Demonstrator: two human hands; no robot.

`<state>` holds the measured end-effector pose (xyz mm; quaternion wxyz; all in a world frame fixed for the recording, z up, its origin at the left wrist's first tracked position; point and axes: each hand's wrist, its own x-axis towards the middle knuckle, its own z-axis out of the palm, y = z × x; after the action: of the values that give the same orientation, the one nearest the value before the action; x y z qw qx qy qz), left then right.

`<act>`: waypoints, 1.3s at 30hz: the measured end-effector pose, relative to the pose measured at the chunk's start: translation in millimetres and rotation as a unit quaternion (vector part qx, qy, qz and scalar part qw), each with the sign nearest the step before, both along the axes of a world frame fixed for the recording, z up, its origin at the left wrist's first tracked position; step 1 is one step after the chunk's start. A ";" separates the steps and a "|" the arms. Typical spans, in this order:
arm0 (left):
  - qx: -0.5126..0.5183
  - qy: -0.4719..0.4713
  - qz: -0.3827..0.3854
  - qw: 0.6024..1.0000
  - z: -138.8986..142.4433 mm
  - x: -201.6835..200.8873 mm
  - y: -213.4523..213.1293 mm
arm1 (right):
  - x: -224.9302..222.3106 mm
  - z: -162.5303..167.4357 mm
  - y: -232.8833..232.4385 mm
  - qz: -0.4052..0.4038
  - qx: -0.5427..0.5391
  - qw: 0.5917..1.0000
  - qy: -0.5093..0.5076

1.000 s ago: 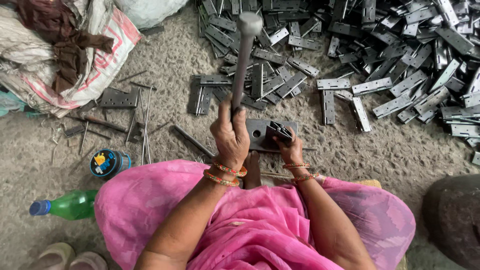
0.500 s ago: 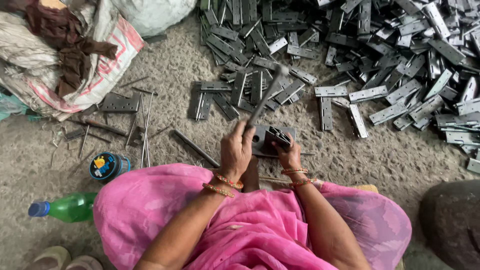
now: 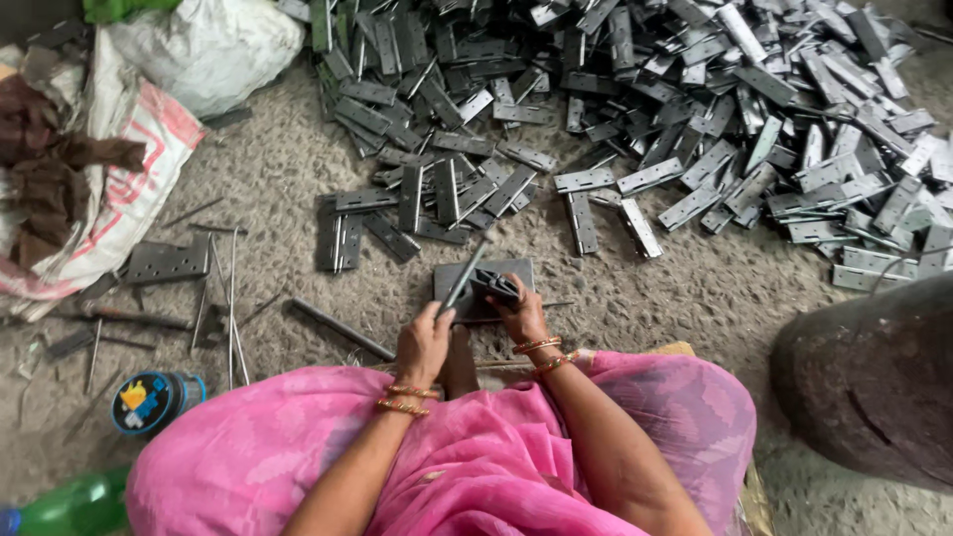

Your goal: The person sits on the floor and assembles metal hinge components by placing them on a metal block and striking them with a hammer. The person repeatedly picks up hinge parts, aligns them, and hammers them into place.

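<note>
Head view: left hand [image 3: 422,342] fingers clamped on hammer [image 3: 465,280], its long axis tilting up-right onto the hinge [image 3: 493,288], which right hand [image 3: 521,316], nearer, pins with closed fingers on the plate [image 3: 516,270], floor, hinge pile [image 3: 695,109] beyond.

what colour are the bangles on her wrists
Gold with red, on both the left wrist and right wrist; clearest in the head view.

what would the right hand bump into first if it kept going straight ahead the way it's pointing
The right hand points away from the body, over the hinge piece it holds on the flat metal plate. Past the plate's far edge comes bare floor, then probably the loose hinge at the pile's edge, though depth is unclear.
</note>
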<state>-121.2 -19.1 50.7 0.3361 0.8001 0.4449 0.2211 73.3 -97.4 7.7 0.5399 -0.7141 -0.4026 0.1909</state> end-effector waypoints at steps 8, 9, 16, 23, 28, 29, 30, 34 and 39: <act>-0.360 -0.218 0.334 0.843 -29.6 -36.2 51.7 | -5.2 3.8 -8.4 -0.018 -0.015 1.000 0.016; -0.358 -0.196 0.358 0.840 -30.1 -38.2 53.4 | -5.8 4.2 -10.2 -0.014 -0.010 1.000 0.012; -0.287 0.065 0.308 0.905 -31.6 -33.4 52.0 | -11.1 14.3 -16.2 -0.017 0.012 1.000 0.015; -0.160 0.201 0.223 0.940 -22.5 -31.5 48.5 | -15.7 24.9 -20.5 -0.086 -0.104 0.990 0.032; -0.236 0.061 0.263 0.933 -10.8 -35.4 43.6 | -9.1 23.4 -26.7 -0.142 0.081 0.941 0.295; -0.304 0.007 0.277 0.912 -10.1 -35.5 42.5 | -7.5 22.9 -29.2 -0.163 0.111 0.928 0.316; -0.327 -0.045 0.270 0.905 -10.1 -35.4 41.8 | -6.2 22.6 -31.4 -0.189 0.078 0.897 0.391; -0.369 -0.127 0.222 0.894 -16.1 -33.8 40.1 | -2.0 29.8 -38.8 -0.241 0.085 0.816 0.519; -0.397 -0.140 0.168 0.892 -24.9 -32.4 42.1 | 21.2 62.3 -55.6 -0.264 0.156 0.828 0.469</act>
<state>-153.6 23.0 25.8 0.6423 0.4745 0.5715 0.1888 94.4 -153.0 70.0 0.7980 -0.5236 0.0782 0.2878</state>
